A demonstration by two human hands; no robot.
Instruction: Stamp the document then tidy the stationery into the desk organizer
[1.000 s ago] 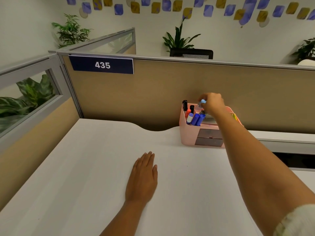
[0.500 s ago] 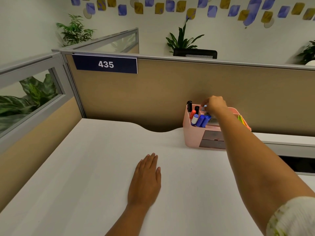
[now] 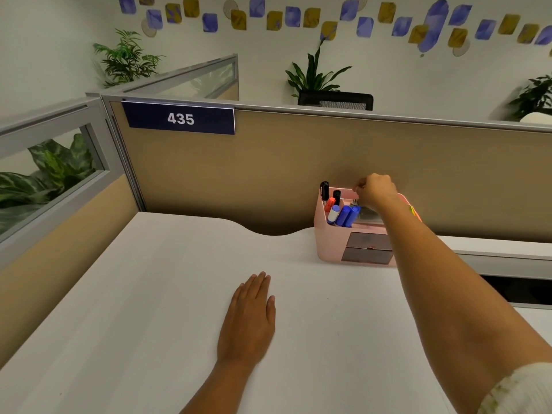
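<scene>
A pink desk organizer [image 3: 324, 234] stands at the back of the white desk [image 3: 149, 294], against the partition. Its front left compartment holds blue markers [image 3: 346, 215], an orange pen and black pens [image 3: 324, 189]. Two grey drawers [image 3: 369, 249] sit in its front. My right hand [image 3: 375, 191] hovers over the back compartment with its fingers bunched and pointing down; no object shows in them. My left hand [image 3: 249, 318] lies flat, palm down, on the desk in front, holding nothing. No document or stamp is in view.
A tan cubicle partition [image 3: 239, 174] with a "435" sign [image 3: 180, 118] closes off the back and left. Coloured sticky notes [image 3: 413, 210] poke from the organizer's right side. A dark gap [image 3: 522, 289] separates this desk from the neighbouring one at right.
My right hand lowered a small light-blue item into the organizer's back compartment; the item no longer shows at my fingertips. The left hand stayed flat on the desk.
</scene>
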